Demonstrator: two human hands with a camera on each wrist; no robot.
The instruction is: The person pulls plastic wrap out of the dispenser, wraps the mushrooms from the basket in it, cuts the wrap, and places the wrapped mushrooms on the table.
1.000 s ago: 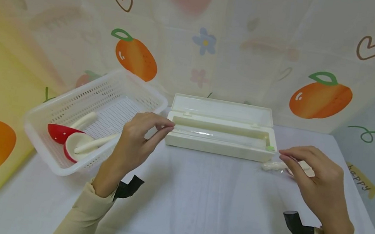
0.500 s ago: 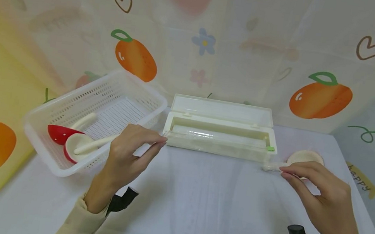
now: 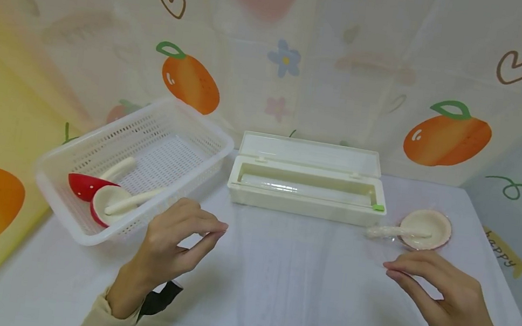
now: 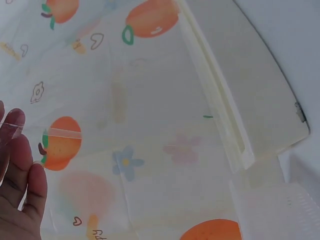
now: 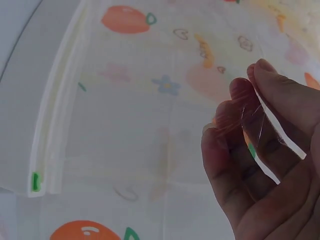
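My left hand and right hand hover apart over the front of the table, thumb and fingertips pinched together. Thin clear plastic wrap creases at the right fingers in the right wrist view. Faint film also shows by the left fingers in the left wrist view; between the hands the sheet is almost invisible. Behind them stands a cream plastic wrap dispenser, lid raised, with a clear roll inside. Nearest the right hand lies a pale ladle covered in clear film.
At left, a white perforated basket holds two ladles, one red with white dots, the other with a cream bowl. A green slider sits at the dispenser's right end. A printed cloth backdrop rises behind the table.
Both hands have drawn back from the dispenser toward the table's front edge, fingertips still pinched. The wrapped ladle, partly covered by the right hand before, is now in full view.
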